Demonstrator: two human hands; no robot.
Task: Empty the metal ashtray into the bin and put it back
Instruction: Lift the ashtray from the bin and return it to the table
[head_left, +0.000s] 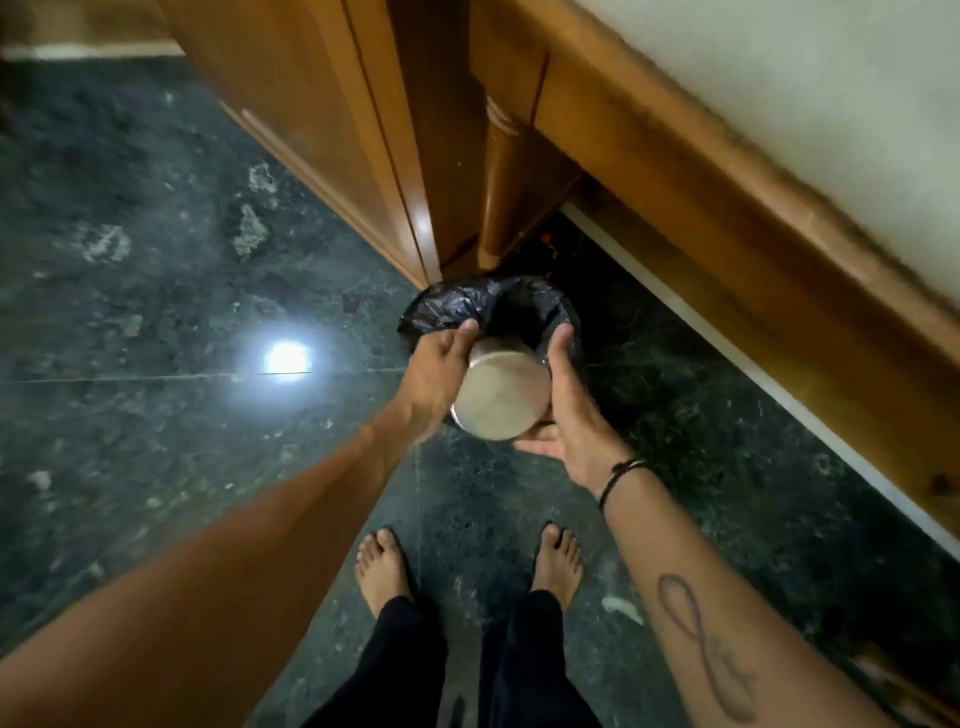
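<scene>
The metal ashtray (501, 397) is a shiny round steel cup, tipped so its flat base faces me and its mouth points down into the bin (467, 306). The bin is small, lined with a black plastic bag, and stands on the floor by a wooden cabinet corner. My left hand (439, 374) grips the ashtray's left side. My right hand (569, 405) presses flat against its right side, fingers straight, a dark band on the wrist. What is inside the ashtray is hidden.
A wooden cabinet (332, 130) rises behind the bin, and a wooden bed frame (727, 197) with a pale mattress runs along the right. The floor is dark polished stone (156, 260) with a bright light reflection. My bare feet (467, 566) stand just behind the bin.
</scene>
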